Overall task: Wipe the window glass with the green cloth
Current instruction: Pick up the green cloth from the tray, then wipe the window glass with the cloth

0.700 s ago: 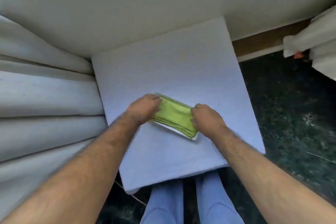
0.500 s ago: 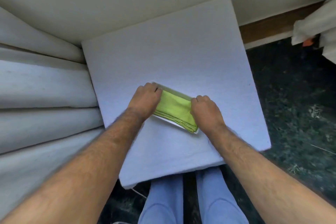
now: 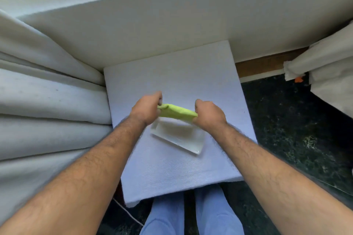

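Observation:
A folded green cloth [image 3: 176,112] hangs in the air between my two hands, above a white foam board [image 3: 172,168]. My left hand [image 3: 148,108] grips its left end and my right hand [image 3: 209,115] grips its right end. Directly below the cloth a shallow clear rectangular tray [image 3: 178,136] lies on the board with nothing in it. No window glass shows in this view.
White curtain folds [image 3: 47,101] press against the board's left side. A white wall ledge [image 3: 172,25] runs behind it. Dark speckled floor [image 3: 296,129] lies to the right, with more pale fabric [image 3: 328,74] at the far right. My blue trouser legs [image 3: 191,213] show below the board.
Both hands have lifted the green cloth up off the clear tray, which is now uncovered on the board. The head view has tilted up a little.

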The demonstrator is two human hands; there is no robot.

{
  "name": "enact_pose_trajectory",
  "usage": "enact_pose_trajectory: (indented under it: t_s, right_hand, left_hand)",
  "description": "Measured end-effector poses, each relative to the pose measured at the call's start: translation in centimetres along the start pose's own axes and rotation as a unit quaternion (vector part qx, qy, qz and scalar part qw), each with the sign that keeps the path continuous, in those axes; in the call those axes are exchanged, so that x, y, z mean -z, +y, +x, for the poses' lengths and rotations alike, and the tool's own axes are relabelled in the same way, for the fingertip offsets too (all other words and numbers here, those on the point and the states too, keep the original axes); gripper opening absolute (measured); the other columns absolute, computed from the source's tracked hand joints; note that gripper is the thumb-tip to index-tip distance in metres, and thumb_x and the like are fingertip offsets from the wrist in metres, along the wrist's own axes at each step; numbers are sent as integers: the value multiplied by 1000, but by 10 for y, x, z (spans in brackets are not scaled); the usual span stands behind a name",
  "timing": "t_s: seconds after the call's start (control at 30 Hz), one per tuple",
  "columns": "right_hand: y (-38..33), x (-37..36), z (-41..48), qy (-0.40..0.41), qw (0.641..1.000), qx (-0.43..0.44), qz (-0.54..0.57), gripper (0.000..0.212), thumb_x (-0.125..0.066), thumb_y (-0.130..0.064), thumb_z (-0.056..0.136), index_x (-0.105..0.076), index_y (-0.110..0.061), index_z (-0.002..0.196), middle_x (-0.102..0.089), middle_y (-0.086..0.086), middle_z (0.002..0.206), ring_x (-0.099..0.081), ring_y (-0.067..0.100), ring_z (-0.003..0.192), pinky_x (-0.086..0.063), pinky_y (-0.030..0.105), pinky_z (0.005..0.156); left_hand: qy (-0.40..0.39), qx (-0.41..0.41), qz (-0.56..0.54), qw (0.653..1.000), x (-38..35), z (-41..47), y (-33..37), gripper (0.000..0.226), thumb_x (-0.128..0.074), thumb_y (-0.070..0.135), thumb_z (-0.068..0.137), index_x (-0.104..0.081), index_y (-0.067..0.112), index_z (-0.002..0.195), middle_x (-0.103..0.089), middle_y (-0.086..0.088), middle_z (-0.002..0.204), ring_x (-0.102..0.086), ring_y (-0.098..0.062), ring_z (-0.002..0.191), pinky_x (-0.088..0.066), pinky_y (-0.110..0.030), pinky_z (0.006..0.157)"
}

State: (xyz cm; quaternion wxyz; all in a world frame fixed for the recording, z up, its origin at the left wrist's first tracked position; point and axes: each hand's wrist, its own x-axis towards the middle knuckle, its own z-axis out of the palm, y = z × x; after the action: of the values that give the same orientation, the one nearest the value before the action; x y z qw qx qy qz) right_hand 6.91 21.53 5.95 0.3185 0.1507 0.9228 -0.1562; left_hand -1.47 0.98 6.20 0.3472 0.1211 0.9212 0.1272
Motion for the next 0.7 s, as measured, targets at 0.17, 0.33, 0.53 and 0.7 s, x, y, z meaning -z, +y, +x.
enact_pose_trajectory:
  t_s: [0.17,0.33,0.53,0.7]
  right_hand:
    - [-31,129,-22,33,999,28,14,31,-67,-15,89,-78,-19,118,-68,8,113,-70,34,111,-55,35,78]
    - [-59,291,-67,133,988,78,-16,34,-66,-7,80,-83,-18,108,-77,11,109,-72,33,109,-61,36,86]
    - [-92,480,-131,267,953,139,33,27,-74,-19,86,-82,-19,113,-74,6,101,-68,28,102,-50,31,81]
    - [-126,598,-194,355,909,206,80,25,-80,-21,86,-82,-14,111,-66,0,89,-61,22,91,-43,28,79]
  left_hand:
    - [77,-28,-22,996,122,-24,31,26,-68,7,83,-73,13,107,-79,-11,107,-71,-33,101,-55,-32,80]
    - [141,-71,-44,986,266,-69,75,23,-76,13,82,-80,13,105,-79,-10,99,-71,-28,101,-44,-25,79]
    - [221,-116,-244,937,431,-138,124,15,-78,14,88,-65,11,96,-59,-6,83,-54,-21,82,-48,-36,82]
    - [271,-168,-301,899,549,-207,163,22,-75,8,91,-57,20,94,-62,-4,87,-60,-24,91,-56,-46,88]
